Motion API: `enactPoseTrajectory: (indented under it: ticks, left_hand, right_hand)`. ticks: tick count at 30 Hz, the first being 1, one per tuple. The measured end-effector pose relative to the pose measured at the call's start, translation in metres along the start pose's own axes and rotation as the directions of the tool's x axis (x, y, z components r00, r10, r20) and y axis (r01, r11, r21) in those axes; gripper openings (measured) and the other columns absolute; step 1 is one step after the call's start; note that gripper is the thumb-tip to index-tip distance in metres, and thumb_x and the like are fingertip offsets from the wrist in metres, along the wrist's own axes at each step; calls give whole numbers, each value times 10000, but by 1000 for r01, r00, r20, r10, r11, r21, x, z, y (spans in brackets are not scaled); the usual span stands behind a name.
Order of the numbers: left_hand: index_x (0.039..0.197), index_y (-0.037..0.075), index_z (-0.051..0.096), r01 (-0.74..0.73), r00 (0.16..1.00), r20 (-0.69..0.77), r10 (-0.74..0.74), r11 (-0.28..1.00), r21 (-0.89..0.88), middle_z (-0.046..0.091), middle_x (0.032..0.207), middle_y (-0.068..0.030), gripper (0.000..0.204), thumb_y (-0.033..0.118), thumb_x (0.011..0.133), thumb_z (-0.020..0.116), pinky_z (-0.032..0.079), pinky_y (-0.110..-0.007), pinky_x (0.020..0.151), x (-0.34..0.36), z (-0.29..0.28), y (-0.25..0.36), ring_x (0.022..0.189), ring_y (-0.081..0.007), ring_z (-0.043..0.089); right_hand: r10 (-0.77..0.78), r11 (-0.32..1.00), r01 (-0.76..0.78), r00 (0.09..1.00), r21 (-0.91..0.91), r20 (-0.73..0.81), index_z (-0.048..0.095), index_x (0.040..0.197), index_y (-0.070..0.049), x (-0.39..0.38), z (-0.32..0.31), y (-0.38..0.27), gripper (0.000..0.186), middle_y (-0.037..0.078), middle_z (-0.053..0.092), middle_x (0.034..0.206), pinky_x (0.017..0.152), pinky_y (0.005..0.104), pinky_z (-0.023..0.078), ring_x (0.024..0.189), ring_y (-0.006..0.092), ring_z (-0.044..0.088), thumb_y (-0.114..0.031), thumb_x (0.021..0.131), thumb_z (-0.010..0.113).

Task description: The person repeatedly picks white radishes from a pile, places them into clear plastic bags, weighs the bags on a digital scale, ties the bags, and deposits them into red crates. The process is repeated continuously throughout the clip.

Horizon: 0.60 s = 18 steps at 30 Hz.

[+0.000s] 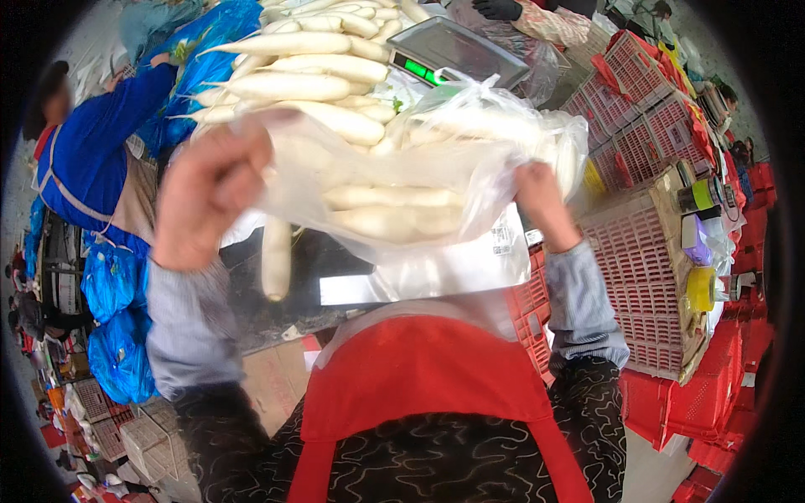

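A clear plastic bag (394, 163) is stretched between my two hands at chest height. My left hand (210, 197), slightly blurred, pinches its left edge. The right edge is gripped in the closed fingers of my right hand (541, 197). Pale radishes (394, 199) show through the film; I cannot tell whether they lie inside it or behind it. One white radish (277, 260) lies beside my left wrist, pointing toward me. Beyond the bag rises a pile of long white radishes (293, 65). A knotted clear bag of radishes (495, 121) sits behind my right hand.
A digital scale (470, 46) with a green display stands past the pile. Stacked red crates (641, 277) line the right side. Blue plastic bags (113, 277) hang at left, below a person in blue (96, 151). At the far right is another person's gloved hand (496, 8).
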<state>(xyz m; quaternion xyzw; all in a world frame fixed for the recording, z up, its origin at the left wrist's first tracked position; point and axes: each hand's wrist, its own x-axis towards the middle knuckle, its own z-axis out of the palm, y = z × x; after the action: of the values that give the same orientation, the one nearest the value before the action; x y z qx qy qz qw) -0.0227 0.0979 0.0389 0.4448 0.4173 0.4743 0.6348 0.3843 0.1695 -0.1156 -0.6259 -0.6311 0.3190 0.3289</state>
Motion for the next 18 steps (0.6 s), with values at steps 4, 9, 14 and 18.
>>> enactPoseTrajectory:
  ticks: [4,9,14,18]
  left_hand:
    - [934,-21,591,-205,964,167,208,978,-33,477,626,19,150,128,943,574,279,-194,435,87,2,85,475,-40,355]
    - [884,-38,581,-301,940,172,293,953,22,579,756,-63,176,134,915,564,344,-243,460,201,47,159,505,-95,413]
    - [849,-10,589,-336,941,46,337,942,-22,595,770,-59,149,133,889,585,372,-256,488,273,67,141,513,-111,454]
    - [771,36,613,-277,953,136,272,961,20,622,752,-68,106,109,847,625,460,-330,565,325,65,81,518,-136,493]
  right_hand:
    - [-250,784,243,966,571,-69,664,935,39,56,-76,-47,270,70,680,828,626,282,526,691,141,637,-184,955,514]
    - [-221,771,231,971,593,-91,588,1175,50,200,-156,-92,315,116,680,1078,746,282,578,866,167,684,-169,1039,406]
    - [-175,828,252,965,501,-196,597,1115,56,295,-182,-66,284,123,678,1027,706,276,576,810,180,677,-155,1012,436]
    - [-103,833,241,952,498,-288,604,1088,73,326,-167,-15,271,135,675,961,664,300,567,701,211,659,-143,965,497]
